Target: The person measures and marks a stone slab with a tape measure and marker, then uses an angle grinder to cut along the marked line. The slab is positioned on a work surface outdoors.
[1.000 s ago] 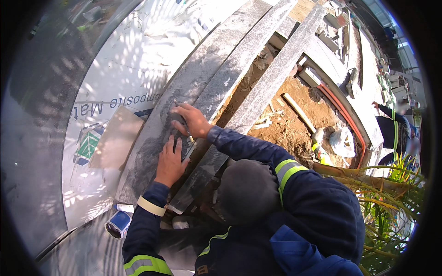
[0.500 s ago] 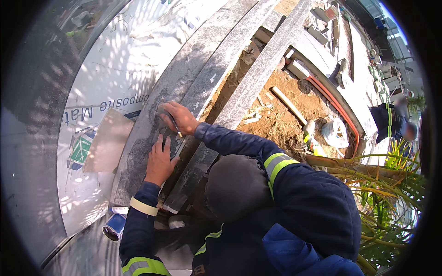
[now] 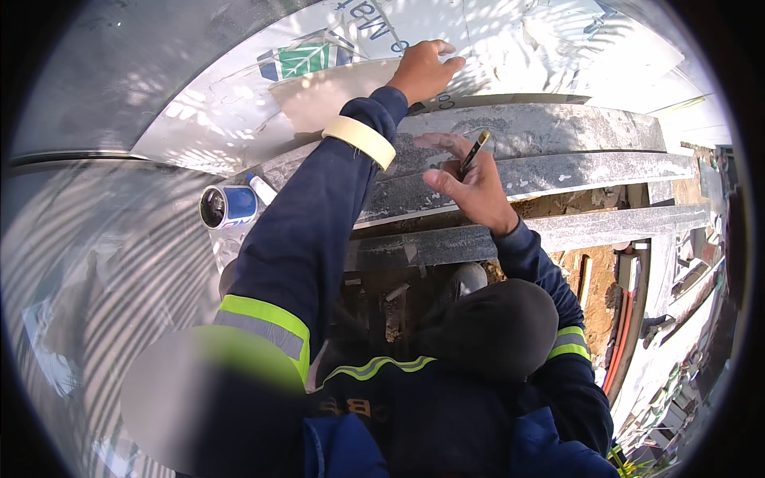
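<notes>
My left hand (image 3: pixel 426 73) reaches over a white printed sheet (image 3: pixel 494 48) beyond the slabs, fingers stretched out and holding nothing. A cream roll of tape (image 3: pixel 360 142) sits around my left forearm like a bracelet. Lower and to the right, my right hand (image 3: pixel 478 187) is raised above the grey stone slabs (image 3: pixel 558 131), holding a slim black pencil (image 3: pixel 473 154). The pencil's gold end points up; its other end is hidden in the hand.
A blue-labelled can (image 3: pixel 239 205), dark inside, stands left of my sleeve, beside a small white tube with a blue end (image 3: pixel 261 189). A beige sheet (image 3: pixel 319 102) lies on the white one. Past the slabs are dug soil (image 3: pixel 598 279) and orange pipes (image 3: pixel 618 350).
My view has swung round, so the slabs now run across it. My left hand has left the slab and reached out over the white sheet. My right hand has lifted with the pencil.
</notes>
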{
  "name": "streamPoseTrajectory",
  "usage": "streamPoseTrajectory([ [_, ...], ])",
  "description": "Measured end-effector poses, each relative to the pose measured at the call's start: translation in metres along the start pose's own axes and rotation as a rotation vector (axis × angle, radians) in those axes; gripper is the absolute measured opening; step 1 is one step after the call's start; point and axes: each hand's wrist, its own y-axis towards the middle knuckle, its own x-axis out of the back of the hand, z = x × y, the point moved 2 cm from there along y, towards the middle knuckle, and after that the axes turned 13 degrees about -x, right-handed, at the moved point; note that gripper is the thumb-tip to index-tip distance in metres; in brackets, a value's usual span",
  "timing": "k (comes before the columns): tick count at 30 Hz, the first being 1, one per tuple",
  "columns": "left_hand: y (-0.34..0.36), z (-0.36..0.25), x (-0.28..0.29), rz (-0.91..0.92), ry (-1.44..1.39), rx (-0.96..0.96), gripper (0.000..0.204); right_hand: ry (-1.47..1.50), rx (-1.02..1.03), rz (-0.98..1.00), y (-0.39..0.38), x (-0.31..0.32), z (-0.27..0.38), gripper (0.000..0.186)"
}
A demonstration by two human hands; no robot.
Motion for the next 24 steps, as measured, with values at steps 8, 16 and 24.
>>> streamPoseTrajectory([
  [8, 0.001, -0.002, -0.048, -0.174, -0.319, 0.130, 0.048, -0.162, 0.262, -0.130, 0.005, -0.023, -0.012, 0.037],
  [16, -0.069, -0.008, -0.069, 0.111, -1.046, 0.554, 0.042, 0.266, 0.043, -0.231, 0.006, -0.012, -0.022, 0.033],
  [24, -0.112, -0.054, 0.003, 0.226, -1.048, 0.495, 0.043, -0.210, 0.106, -0.047, 0.005, -0.007, -0.024, 0.037],
])
